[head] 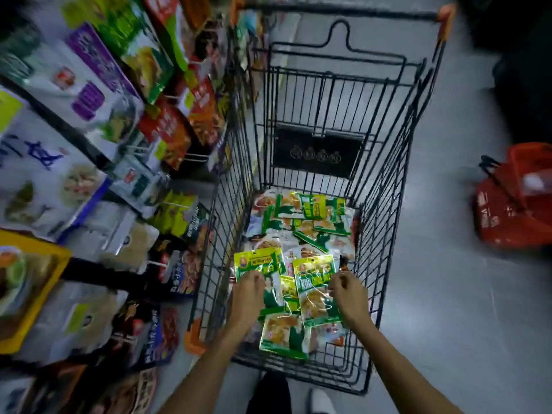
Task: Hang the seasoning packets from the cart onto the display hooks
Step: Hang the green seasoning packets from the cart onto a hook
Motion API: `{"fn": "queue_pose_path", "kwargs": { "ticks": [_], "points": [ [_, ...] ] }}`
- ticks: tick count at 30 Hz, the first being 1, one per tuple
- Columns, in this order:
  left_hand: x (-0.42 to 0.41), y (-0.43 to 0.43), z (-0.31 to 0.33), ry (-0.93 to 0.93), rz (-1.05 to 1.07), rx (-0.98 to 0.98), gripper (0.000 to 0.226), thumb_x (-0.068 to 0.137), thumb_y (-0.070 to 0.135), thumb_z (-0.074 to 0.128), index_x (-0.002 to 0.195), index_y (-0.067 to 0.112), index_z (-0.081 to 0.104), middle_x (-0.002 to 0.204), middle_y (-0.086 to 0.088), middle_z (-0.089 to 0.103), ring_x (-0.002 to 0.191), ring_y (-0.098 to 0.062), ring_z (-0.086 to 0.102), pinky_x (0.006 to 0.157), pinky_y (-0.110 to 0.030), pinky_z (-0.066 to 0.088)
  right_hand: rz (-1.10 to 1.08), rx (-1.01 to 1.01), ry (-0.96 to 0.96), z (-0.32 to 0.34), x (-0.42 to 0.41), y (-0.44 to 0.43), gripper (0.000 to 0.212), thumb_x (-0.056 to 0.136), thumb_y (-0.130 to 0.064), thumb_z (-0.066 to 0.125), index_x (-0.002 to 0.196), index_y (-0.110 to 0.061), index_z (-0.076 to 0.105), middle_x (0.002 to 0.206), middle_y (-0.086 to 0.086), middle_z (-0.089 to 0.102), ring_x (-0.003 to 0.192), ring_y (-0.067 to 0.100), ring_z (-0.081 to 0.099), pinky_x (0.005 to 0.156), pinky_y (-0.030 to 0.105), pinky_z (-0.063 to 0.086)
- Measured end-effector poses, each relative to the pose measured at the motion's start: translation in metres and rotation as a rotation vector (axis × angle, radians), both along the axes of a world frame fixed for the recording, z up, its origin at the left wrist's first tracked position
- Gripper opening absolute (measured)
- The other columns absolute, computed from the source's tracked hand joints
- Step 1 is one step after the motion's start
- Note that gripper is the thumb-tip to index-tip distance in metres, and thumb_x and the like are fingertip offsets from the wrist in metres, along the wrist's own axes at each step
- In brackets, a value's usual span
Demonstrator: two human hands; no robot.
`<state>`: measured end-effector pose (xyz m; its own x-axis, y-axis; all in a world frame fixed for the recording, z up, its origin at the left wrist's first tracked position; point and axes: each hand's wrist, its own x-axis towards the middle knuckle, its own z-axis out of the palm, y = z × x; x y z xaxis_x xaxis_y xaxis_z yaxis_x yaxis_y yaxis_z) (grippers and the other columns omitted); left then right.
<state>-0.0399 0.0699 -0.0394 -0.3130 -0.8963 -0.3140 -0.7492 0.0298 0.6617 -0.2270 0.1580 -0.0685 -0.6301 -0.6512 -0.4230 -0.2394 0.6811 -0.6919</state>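
Observation:
A black wire cart (385, 222) stands in front of me with several green and yellow seasoning packets (307, 213) strewn over its bottom. My left hand (246, 297) is inside the cart, gripping one green packet (258, 261) by its lower edge and holding it upright. My right hand (349, 294) pinches a second green packet (313, 282) at its right edge, also raised above the pile. Another packet (283, 333) lies flat under my hands. Display hooks (191, 158) loaded with hanging packets run along the left.
The shelf display (89, 115) on the left is packed with hanging bags of many colours, close against the cart's left side. A red shopping basket (513, 201) sits on the grey floor to the right. My shoes show below the cart's near edge.

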Motion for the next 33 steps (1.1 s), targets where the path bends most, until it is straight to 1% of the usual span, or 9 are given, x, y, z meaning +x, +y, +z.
{"fn": "queue_pose_path", "kwargs": {
  "ticks": [4, 8, 10, 13, 17, 23, 28, 31, 33],
  "points": [
    [-0.001, -0.017, -0.055, -0.090, 0.012, 0.088, 0.022, 0.099, 0.012, 0.042, 0.095, 0.002, 0.061, 0.083, -0.011, 0.062, 0.078, -0.027, 0.058, 0.065, -0.032, 0.040, -0.096, 0.106, -0.002, -0.052, 0.002, -0.002, 0.030, 0.098, -0.014, 0.046, 0.074, 0.000, 0.056, 0.066, 0.013, 0.057, 0.055, 0.021, 0.048, 0.053, 0.029, 0.032],
    [0.000, -0.027, -0.091, -0.203, 0.108, 0.162, 0.025, 0.099, 0.006, 0.040, 0.111, -0.007, 0.058, 0.107, -0.015, 0.059, 0.096, -0.024, 0.056, 0.060, -0.018, 0.034, -0.080, 0.237, 0.050, -0.093, 0.001, -0.005, 0.022, 0.098, -0.019, 0.049, 0.082, -0.008, 0.059, 0.073, 0.004, 0.057, 0.064, 0.019, 0.052, 0.060, 0.027, 0.038],
    [-0.001, -0.029, -0.104, -0.296, 0.109, 0.226, 0.030, 0.099, 0.004, 0.039, 0.125, -0.008, 0.047, 0.124, -0.013, 0.052, 0.110, -0.024, 0.050, 0.079, -0.016, 0.035, -0.085, 0.281, 0.065, -0.106, 0.000, -0.006, 0.025, 0.098, -0.021, 0.051, 0.077, -0.009, 0.056, 0.073, 0.008, 0.059, 0.065, 0.022, 0.056, 0.061, 0.031, 0.045],
    [-0.006, -0.031, -0.114, -0.425, 0.167, 0.243, 0.038, 0.099, 0.005, 0.038, 0.134, -0.009, 0.036, 0.138, -0.023, 0.041, 0.126, -0.033, 0.040, 0.094, -0.029, 0.029, -0.097, 0.311, 0.073, -0.120, -0.001, -0.006, 0.022, 0.095, -0.020, 0.053, 0.078, -0.005, 0.055, 0.081, 0.017, 0.060, 0.077, 0.029, 0.059, 0.065, 0.035, 0.046],
    [-0.013, -0.031, -0.122, -0.463, 0.232, 0.257, 0.057, 0.097, 0.011, 0.047, 0.143, -0.010, 0.020, 0.147, -0.028, 0.027, 0.135, -0.040, 0.028, 0.107, -0.047, 0.028, -0.089, 0.395, 0.082, -0.129, -0.003, -0.008, 0.026, 0.090, -0.026, 0.061, 0.101, -0.003, 0.058, 0.113, 0.017, 0.058, 0.097, 0.027, 0.058, 0.075, 0.031, 0.047],
    [-0.009, -0.034, -0.124, -0.334, 0.420, 0.210, 0.069, 0.080, 0.013, 0.073, 0.135, -0.001, 0.033, 0.132, -0.023, 0.043, 0.120, -0.038, 0.044, 0.095, -0.048, 0.042, -0.150, 0.468, 0.103, -0.126, 0.002, -0.011, 0.063, 0.079, -0.033, 0.075, 0.127, -0.003, 0.048, 0.130, 0.017, 0.046, 0.122, 0.033, 0.043, 0.099, 0.040, 0.041],
    [-0.007, -0.040, -0.122, -0.206, 0.469, 0.189, 0.054, 0.072, 0.005, 0.079, 0.116, -0.002, 0.048, 0.122, -0.021, 0.051, 0.112, -0.038, 0.050, 0.088, -0.045, 0.045, -0.197, 0.478, 0.079, -0.124, 0.000, -0.010, 0.054, 0.074, -0.042, 0.077, 0.109, -0.004, 0.060, 0.117, 0.014, 0.056, 0.111, 0.031, 0.052, 0.087, 0.039, 0.049],
    [-0.006, -0.044, -0.118, -0.166, 0.442, 0.233, 0.043, 0.071, 0.007, 0.079, 0.107, 0.000, 0.057, 0.113, -0.018, 0.059, 0.101, -0.033, 0.057, 0.073, -0.037, 0.047, -0.242, 0.411, -0.052, -0.118, -0.002, -0.010, 0.028, 0.076, -0.032, 0.077, 0.088, -0.013, 0.059, 0.099, 0.010, 0.064, 0.088, 0.026, 0.062, 0.080, 0.044, 0.055],
    [-0.007, -0.046, -0.116, -0.080, 0.447, 0.275, 0.035, 0.074, 0.005, 0.076, 0.104, 0.002, 0.058, 0.108, -0.017, 0.063, 0.087, -0.025, 0.059, 0.062, -0.028, 0.047, -0.217, 0.374, -0.141, -0.114, -0.004, -0.009, 0.023, 0.079, -0.027, 0.075, 0.090, -0.015, 0.058, 0.094, 0.007, 0.066, 0.084, 0.023, 0.063, 0.080, 0.045, 0.056]
  ]
}}
